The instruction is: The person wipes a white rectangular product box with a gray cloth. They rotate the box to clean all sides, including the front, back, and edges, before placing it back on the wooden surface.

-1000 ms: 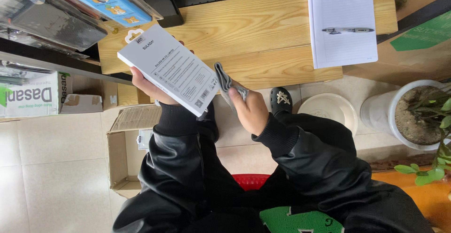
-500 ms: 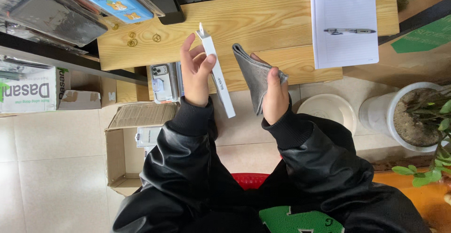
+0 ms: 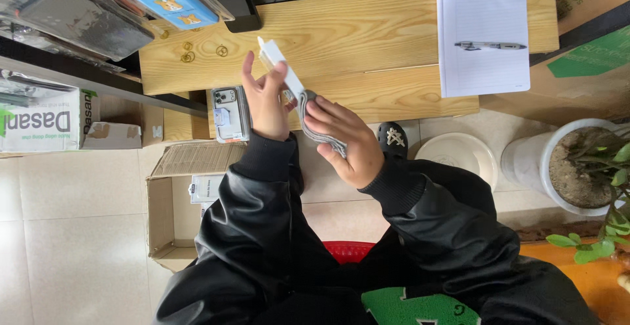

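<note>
Head view, looking straight down: both hands are raised in front of the near edge of the wooden desk (image 3: 367,30), almost touching each other. The left hand (image 3: 266,99) holds a slim white package (image 3: 281,69) edge-on, fingers half curled round it, its long axis slanting from the far left down toward the right hand (image 3: 344,138). That hand is cupped, fingers bent but not clenched, around a grey, ribbed phone case (image 3: 318,135), which sits just to the right of the package's lower end and appears to meet it there. The two hands are equally close to that meeting point. A phone in a case (image 3: 230,112) lies near the desk's near-left corner, a lined notepad (image 3: 482,43) with a pen (image 3: 491,45) near the right edge, and an open cardboard box (image 3: 172,197) stands on the floor below.
</note>
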